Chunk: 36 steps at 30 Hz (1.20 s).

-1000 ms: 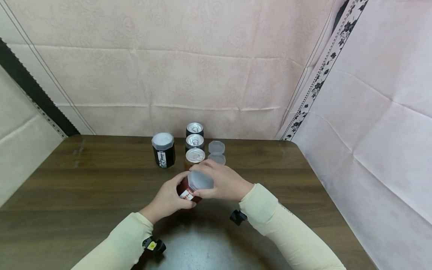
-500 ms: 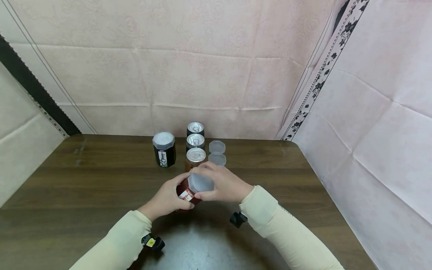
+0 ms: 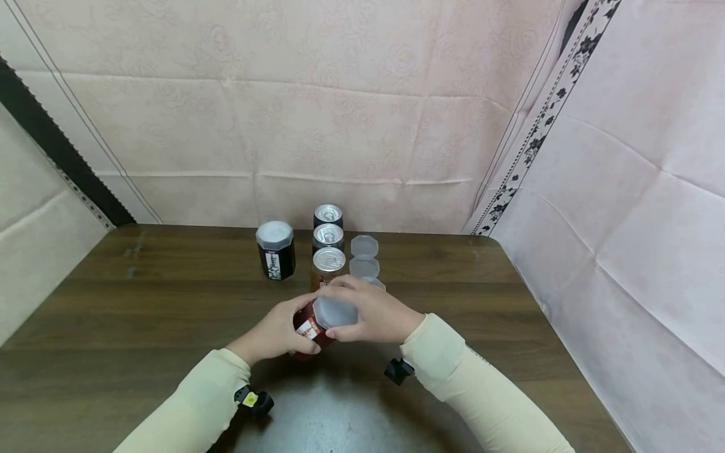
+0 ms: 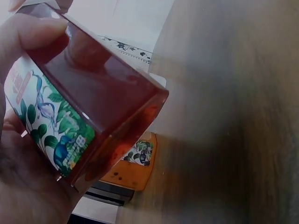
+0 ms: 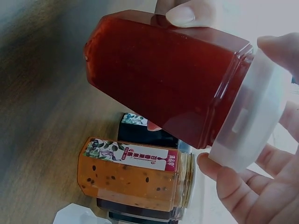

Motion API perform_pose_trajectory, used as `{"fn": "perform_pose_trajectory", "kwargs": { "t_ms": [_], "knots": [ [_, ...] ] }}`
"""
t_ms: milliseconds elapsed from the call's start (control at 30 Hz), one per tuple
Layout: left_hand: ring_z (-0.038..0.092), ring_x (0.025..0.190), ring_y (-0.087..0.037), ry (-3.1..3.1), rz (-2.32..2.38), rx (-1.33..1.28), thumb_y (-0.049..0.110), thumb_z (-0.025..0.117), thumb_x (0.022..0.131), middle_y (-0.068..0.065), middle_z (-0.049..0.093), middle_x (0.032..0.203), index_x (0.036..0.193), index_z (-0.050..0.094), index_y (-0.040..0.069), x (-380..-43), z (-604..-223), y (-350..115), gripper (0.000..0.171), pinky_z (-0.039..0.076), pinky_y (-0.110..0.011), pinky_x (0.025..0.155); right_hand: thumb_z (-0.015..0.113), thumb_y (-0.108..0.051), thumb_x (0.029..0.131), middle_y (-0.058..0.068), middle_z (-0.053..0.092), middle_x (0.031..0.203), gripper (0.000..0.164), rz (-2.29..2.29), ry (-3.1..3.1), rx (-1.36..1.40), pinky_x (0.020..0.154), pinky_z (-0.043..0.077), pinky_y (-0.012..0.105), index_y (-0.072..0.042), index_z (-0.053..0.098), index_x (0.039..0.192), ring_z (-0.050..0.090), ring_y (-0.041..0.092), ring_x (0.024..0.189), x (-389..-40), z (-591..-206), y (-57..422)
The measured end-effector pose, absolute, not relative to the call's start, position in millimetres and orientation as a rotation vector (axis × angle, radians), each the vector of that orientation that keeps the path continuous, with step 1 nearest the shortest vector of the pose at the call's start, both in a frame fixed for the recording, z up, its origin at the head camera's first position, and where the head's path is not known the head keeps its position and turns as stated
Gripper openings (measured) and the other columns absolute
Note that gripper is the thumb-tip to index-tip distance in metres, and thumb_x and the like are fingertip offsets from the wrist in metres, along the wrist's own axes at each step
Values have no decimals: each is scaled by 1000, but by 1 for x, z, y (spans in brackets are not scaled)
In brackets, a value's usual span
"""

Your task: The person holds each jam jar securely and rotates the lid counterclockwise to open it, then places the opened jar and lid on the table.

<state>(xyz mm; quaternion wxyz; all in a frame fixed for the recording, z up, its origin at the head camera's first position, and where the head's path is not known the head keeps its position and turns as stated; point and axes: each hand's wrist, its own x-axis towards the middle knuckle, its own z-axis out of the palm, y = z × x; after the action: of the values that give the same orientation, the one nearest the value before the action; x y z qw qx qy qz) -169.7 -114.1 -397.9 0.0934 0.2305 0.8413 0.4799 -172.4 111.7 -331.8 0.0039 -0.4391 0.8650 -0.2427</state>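
My left hand [image 3: 274, 330] grips the body of a dark red jar [image 5: 163, 74], tilted above the table, with a green floral label [image 4: 56, 112] on one side. My right hand [image 3: 376, 311] holds the translucent white plastic lid [image 5: 257, 109] on the jar's top, thumb and fingers spread around its rim. Whether the lid sits fully down is hard to tell. Just behind the hands stands an orange jar with dark seeds [image 5: 126, 179] and a bare metal top [image 3: 329, 259]. The right hand partly covers it in the head view.
Two more metal-topped jars, one nearer [image 3: 328, 236] and one farther [image 3: 328, 214], line up behind the orange one. Loose translucent lids [image 3: 364, 245] lie to their right. Left of them stands a lidded black jar [image 3: 275, 251]. Pale cloth walls [image 3: 362, 126] border the brown table [image 3: 141, 333].
Both hands and the red jar have shifted slightly left and toward the body. Part of a third loose lid now shows behind the right hand. The grip looks the same.
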Motion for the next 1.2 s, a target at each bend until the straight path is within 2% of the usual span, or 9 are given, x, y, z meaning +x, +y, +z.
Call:
{"fn": "perform_pose_trajectory", "kwargs": {
  "t_ms": [300,667,1200],
  "knots": [
    [54,101,-23,2470,1377,712,30,79,66,-6,58,118,139,45,9,-172,-398,-117,83,51,-37,81,75,-28,83,5,51,129,55,-771,2694,-1387,79,51,25,-22,56,134,55,19,104,-171,-332,112],
    [56,98,-21,2414,1362,770,27,79,66,-4,60,113,135,48,8,-175,-398,-122,78,50,-35,80,74,-27,83,7,52,131,57,-711,2681,-1504,82,50,23,-19,55,136,54,18,109,-170,-332,112],
    [55,100,-24,2291,1339,761,28,78,67,-5,61,114,134,50,8,-176,-402,-127,75,51,-36,81,72,-27,85,8,50,134,56,-731,2590,-1523,80,49,21,-17,54,138,52,20,111,-167,-335,113]
  ]
}}
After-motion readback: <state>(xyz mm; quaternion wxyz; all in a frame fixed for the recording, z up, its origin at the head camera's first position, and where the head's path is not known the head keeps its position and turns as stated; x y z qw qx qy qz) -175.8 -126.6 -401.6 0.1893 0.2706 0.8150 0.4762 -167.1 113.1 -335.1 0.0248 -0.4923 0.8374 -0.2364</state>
